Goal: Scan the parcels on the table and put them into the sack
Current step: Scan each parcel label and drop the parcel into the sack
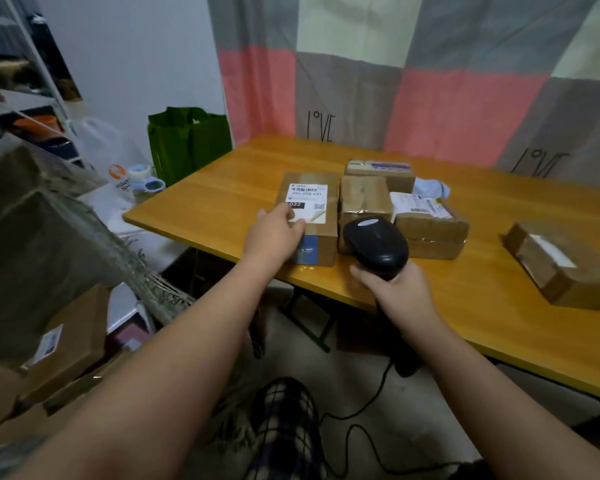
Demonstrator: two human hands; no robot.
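Head view: the left hand [278, 234] gripped the near corner of the labelled parcel [317, 202], which lay on the table [482, 323] near its left end, while the right hand [400, 291] curled round the black scanner [374, 242] just beside it

Home rm, makeshift parcel stn: patchwork curtain [430, 91] top right, taped parcels [364, 199] on wood surface [465, 323], boxes [73, 337] lower left.

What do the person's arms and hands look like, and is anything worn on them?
Both arms are bare as far as the picture shows: no sleeve reaches the left forearm or the right forearm. The left hand and the right hand have no gloves. I see no watch, band or ring on them.
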